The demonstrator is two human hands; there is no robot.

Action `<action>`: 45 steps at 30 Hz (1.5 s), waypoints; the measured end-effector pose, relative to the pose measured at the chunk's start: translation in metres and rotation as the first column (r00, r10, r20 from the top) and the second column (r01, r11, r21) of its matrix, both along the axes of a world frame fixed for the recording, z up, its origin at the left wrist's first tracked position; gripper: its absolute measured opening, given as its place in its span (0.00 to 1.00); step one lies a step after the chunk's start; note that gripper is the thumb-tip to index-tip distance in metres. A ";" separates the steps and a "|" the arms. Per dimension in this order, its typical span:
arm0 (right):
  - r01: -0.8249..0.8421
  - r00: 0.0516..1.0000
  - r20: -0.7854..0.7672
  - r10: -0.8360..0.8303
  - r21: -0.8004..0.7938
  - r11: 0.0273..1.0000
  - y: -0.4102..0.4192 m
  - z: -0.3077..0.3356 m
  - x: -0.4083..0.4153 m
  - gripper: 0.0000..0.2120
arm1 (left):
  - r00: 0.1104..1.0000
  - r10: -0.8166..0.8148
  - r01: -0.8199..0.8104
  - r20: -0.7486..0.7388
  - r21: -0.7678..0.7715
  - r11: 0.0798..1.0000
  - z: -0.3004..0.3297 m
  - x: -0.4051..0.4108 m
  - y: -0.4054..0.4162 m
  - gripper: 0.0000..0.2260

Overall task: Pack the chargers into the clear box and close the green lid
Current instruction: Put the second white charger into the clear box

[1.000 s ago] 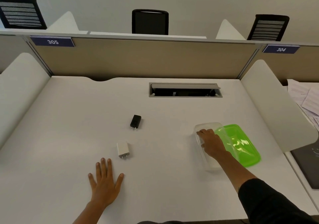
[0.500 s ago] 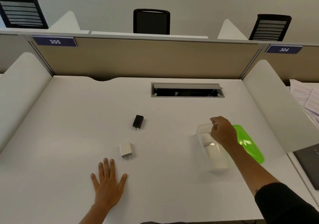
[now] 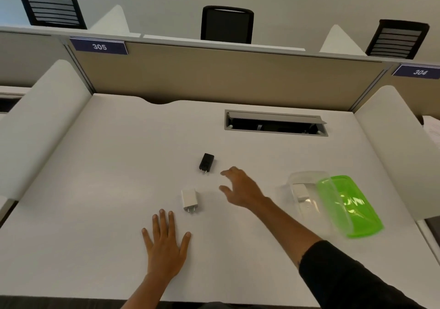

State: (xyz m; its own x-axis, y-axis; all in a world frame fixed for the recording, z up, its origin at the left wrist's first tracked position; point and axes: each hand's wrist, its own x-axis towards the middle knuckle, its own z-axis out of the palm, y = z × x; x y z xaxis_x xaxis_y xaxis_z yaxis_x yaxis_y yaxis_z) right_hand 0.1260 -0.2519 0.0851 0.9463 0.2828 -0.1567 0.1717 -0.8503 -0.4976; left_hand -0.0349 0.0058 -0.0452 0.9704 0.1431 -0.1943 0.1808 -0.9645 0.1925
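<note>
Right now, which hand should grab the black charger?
Right. The right hand is raised and open beside the black charger, fingers spread toward it. The left hand lies flat on the desk, nearer the white charger.

Desk top: smooth matt white laminate, under both hands.
Black charger: plastic with a slight sheen, just beyond the right hand; metal prongs.
White charger: smooth plastic, just ahead of the left hand; metal prongs.
Clear box: transparent glossy plastic, right of the right hand.
Green lid: translucent glossy plastic showing bright reflections, beside the box.
Sleeve: matt black cloth on the right arm.
</note>
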 end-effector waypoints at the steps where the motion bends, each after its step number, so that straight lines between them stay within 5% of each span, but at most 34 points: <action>1: -0.011 0.999 -0.045 0.011 -0.014 1.000 0.015 -0.003 -0.002 0.27 | 1.000 0.000 0.000 0.004 0.004 1.000 0.000 0.000 0.000 0.41; 6: -0.024 0.980 -0.201 0.013 -0.050 0.998 0.077 -0.021 -0.014 0.35 | 1.000 -0.002 0.002 0.000 -0.001 1.000 0.002 0.000 -0.001 0.41; 13: 0.014 0.976 -0.214 -0.038 -0.115 0.993 0.122 -0.036 -0.023 0.42 | 1.000 -0.012 0.012 0.005 -0.018 1.000 0.001 -0.001 0.001 0.41; 23: 0.053 0.986 -0.151 -0.073 -0.137 0.989 0.131 -0.035 -0.025 0.24 | 0.999 -0.030 0.029 -0.013 -0.020 0.999 0.001 0.000 0.005 0.42; 33: 0.252 0.966 -0.039 -0.254 -0.051 0.966 0.033 0.029 0.004 0.30 | 0.999 -0.035 0.035 0.013 -0.025 0.999 0.002 -0.001 0.005 0.41; 45: 0.592 0.806 0.049 -0.590 -0.061 0.804 -0.143 0.071 -0.016 0.30 | 0.999 -0.050 0.050 0.010 0.011 0.999 0.001 -0.001 0.006 0.41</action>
State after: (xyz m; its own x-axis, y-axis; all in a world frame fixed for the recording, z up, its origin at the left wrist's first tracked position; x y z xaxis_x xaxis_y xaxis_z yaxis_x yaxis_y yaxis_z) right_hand 0.1100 -0.3952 0.1566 0.9307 -0.3430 -0.1273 -0.3632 -0.8236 -0.4357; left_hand -0.0356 0.0116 -0.0443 0.9784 0.0962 -0.1827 0.1301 -0.9744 0.1835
